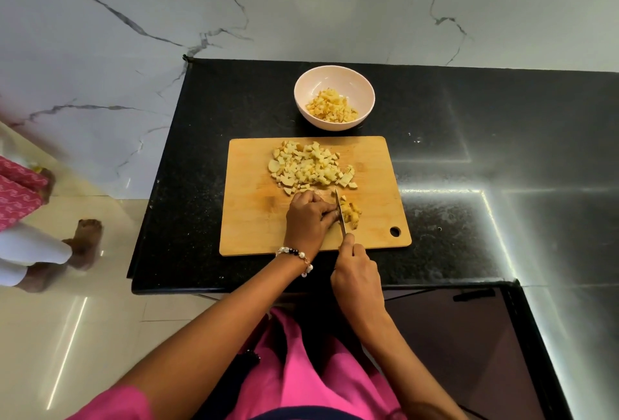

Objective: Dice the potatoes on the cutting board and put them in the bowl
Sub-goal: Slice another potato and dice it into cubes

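1. Dicing under way: my right hand (356, 274) grips the knife (341, 211); my left hand (308, 218), fingers curled, pins potato (350, 211) near the cutting board's (254, 218) front edge.
2. Risk, in my judgement: left fingertips touch the blade; a slip cuts them.
3. Bowl (334, 84) sits behind the board, part filled.

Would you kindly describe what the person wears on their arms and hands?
Both hands, left and right, are bare, with no gloves or rings visible. The left wrist carries a beaded bracelet of white pearl-like and dark beads. Bright pink short sleeves leave the forearms uncovered.
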Demonstrator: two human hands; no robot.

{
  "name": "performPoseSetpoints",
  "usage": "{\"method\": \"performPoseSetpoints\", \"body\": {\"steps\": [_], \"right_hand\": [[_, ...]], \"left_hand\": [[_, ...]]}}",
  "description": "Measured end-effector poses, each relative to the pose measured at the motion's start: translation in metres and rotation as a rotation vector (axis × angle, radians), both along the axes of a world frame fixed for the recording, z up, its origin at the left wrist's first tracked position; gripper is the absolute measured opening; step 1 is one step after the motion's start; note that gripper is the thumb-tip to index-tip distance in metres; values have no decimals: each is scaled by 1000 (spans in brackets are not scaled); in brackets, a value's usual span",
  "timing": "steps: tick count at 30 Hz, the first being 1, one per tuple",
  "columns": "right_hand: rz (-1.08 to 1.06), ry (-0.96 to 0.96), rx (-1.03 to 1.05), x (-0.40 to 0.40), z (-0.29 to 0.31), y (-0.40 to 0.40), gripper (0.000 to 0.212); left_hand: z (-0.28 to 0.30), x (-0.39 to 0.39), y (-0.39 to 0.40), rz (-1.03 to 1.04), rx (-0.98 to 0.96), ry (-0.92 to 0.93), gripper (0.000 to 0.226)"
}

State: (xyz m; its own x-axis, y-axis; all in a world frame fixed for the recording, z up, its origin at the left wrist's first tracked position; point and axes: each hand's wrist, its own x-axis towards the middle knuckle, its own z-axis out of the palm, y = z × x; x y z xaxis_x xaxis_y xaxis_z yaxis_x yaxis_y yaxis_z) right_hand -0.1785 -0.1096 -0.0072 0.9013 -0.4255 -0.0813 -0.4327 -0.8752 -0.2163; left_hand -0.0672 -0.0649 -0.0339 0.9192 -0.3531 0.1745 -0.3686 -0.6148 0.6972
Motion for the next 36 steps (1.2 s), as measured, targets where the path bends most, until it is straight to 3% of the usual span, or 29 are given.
{"method": "performPoseSetpoints", "body": {"steps": [8,13,20,23,26,30,36], "right_hand": [[3,15,10,-10,-8,-7,46],[19,-41,145,-12,-4,-21,22],[34,-201,259,3,22,-39,29],[39,-237,310,8,31,-45,26],[78,-170,307,11,36,-49,25],[111,-72,250,8,44,-56,30],[103,-7,200,-1,48,-74,36]], "left_hand": [[9,-4,-6,33,47,17,11],[14,0,-4,51,31,87,12],[25,-3,7,9,-99,89,18],[29,-4,10,-32,-42,23,28],[30,3,10,-68,56,-156,44],[32,18,12,-135,187,-343,25],[27,34,20,-40,274,-320,18]]}}
